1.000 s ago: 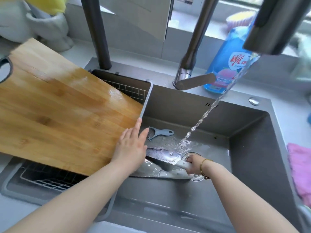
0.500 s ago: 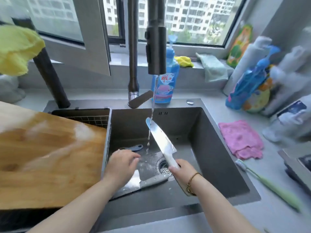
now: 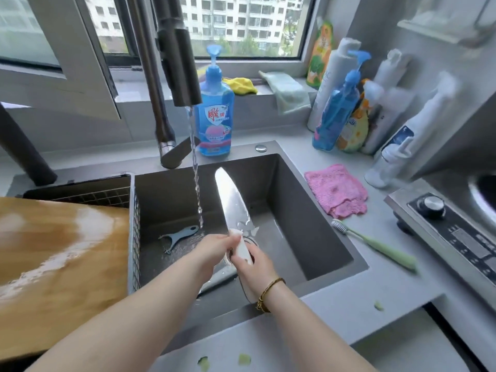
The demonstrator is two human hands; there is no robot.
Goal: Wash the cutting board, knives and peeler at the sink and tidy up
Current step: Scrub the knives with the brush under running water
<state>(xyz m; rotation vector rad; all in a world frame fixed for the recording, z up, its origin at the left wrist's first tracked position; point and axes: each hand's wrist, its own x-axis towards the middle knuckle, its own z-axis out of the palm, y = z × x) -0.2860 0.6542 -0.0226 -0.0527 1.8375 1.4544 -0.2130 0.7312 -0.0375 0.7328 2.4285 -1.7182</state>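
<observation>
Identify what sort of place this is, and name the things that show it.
Most likely a home kitchen: a faucet runs water into a grey sink, a dish soap bottle stands behind it, and a stove sits at right.

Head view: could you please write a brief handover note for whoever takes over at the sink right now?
Right hand grips the knife by its white handle, blade up over the sink. Left hand holds the handle's top, by the blade.
Tap is running; its stream falls just left of the blade.
Peeler lies on the sink floor. A second knife lies under the forearms, mostly hidden. Cutting board rests on the drain basket, left.
Done: board is wet, perhaps rinsed.
Left: rinse both knives and peeler, shut the tap, tidy up.
</observation>
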